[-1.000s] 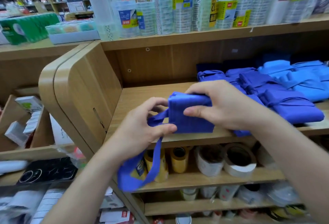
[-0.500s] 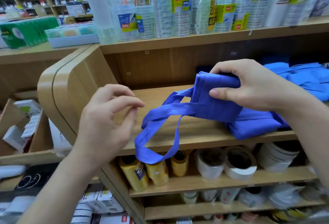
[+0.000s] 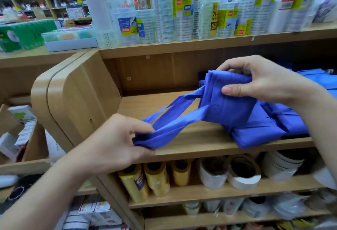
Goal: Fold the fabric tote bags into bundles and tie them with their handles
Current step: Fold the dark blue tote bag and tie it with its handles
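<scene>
Occupying most of the view, a pale-brown laminated wooden shelving unit with a rounded end panel point(image 3: 73, 92) is listed first; its middle board carries the stock. Hazard: little is judged beyond the front edge, over which a loosened bag could slide. Surface smooth, hard, wood-grained.

Next, a pile of finished royal-blue fabric bundles point(image 3: 264, 133), flat and oblong, each strapped with its own handles, is laid on that board at the right. Hazard: it could be nudged out of order by work done just above it.

Next, a folded royal-blue non-woven tote bag bundle point(image 3: 228, 109), thick and roughly rectangular, is held up over the board, near the pile; whether it touches the pile cannot be told. Hazard: the folds are judged likely to spring open if the squeeze is eased before the tie is made, the cloth looking stiff and papery, with a faint stippled texture.

Next, the right hand point(image 3: 268, 83) is closed round the bundle's upper end, thumb pressed on its front face. The left hand point(image 3: 113, 144) is pinched on the two flat blue strap handles point(image 3: 175, 122), gathered and drawn taut to the left. Hazard: an uneven pull could drag the layers askew or leave a slack knot.
</scene>
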Motion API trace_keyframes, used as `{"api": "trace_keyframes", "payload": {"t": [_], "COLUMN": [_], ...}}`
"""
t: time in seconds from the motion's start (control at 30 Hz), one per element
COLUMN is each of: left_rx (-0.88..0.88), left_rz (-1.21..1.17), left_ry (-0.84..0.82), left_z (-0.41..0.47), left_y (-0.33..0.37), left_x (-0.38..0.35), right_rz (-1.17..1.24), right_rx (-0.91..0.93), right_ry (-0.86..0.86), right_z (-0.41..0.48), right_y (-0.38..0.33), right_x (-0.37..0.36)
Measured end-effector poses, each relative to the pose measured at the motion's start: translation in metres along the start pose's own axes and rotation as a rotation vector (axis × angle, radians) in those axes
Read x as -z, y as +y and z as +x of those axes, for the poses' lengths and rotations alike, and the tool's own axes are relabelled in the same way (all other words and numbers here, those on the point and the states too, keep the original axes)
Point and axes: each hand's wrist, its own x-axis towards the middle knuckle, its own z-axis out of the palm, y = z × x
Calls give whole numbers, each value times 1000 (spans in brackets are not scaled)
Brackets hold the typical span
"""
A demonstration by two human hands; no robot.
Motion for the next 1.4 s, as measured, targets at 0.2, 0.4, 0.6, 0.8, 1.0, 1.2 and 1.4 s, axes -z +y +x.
{"api": "trace_keyframes", "payload": {"t": [0.2, 0.4, 0.6, 0.8, 1.0, 1.2, 1.4], "left_rx": [-226, -199, -22, 102, -372, -344, -71], "left_rz": [-701, -1103, -750, 512, 850, 825, -383], "left_ry": [210, 116, -133, -339, -31, -4, 0], "left_z": [-14, 4, 15, 7, -4, -12, -12], "left_y": [18, 16, 8, 33, 17, 20, 24], "left_x": [37, 38, 38, 34, 26, 36, 55], "right_rz": [197, 84, -522, -336, -279, -278, -268], "right_rx": [25, 104, 151, -39, -20, -7, 76], "right_ry": [-39, -138, -157, -137, -99, -108, -161], "right_z": [4, 0, -10, -12, -5, 4, 1], "right_y": [3, -16, -32, 6, 12, 3, -18], "right_x": [-12, -27, -42, -35, -39, -46, -58]}}
